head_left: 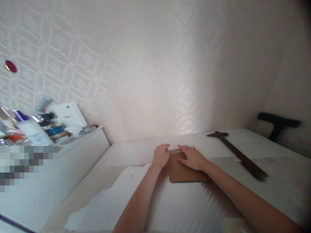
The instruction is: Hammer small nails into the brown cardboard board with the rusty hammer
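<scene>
A brown spiral-bound notebook (181, 173) lies closed on a white table (136, 150), its wire binding toward the wall. My right hand (191, 157) rests flat on its cover near the binding, fingers stretched out. My left hand (160, 156) sits at the notebook's top left corner with fingers curled, touching the binding edge; whether it grips anything is hidden.
A dark wooden cross-shaped stick (239, 155) lies on the table's right. A white bubble-textured sheet (170, 207) covers the near part of the table. A white cabinet (80, 145) at left carries bottles and jars (34, 131). A black handle (278, 123) stands at far right by the patterned wall.
</scene>
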`<state>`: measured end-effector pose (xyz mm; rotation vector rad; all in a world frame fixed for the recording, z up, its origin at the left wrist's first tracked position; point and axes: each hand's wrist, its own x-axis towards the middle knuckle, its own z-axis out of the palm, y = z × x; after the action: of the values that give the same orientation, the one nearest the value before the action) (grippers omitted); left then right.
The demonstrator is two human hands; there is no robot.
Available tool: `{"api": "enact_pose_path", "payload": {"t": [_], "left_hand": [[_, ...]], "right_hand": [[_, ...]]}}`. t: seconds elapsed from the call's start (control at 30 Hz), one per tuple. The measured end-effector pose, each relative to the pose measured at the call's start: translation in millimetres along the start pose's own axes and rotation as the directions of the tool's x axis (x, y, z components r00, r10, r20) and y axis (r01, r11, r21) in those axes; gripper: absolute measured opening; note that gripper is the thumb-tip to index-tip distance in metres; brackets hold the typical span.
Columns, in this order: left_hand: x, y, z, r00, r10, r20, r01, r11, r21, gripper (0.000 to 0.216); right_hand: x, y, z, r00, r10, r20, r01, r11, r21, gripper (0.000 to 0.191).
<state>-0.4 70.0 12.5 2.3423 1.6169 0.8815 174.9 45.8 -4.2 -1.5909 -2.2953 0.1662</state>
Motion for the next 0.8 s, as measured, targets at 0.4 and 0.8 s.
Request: {"api": "enact_pose_path", "payload": {"t": [0.4,0.8], "left_hand": [[-8.9,5.1,-4.3,0.998,0.029,0.059,-0.029,1.0,-0.004,0.03],[-10.9,6.6,-9.4,0.979,0.114,0.17,-0.131,0.987,0.096,0.029]], "right_hand": [[-2.1,11.5,5.8,0.983,-0.124,-0.137,0.142,0.981,0.131,0.061],[-1.9,13.3,5.0,0.99,-0.107,-0.096,0.123,0.978,0.171,0.058]]}}
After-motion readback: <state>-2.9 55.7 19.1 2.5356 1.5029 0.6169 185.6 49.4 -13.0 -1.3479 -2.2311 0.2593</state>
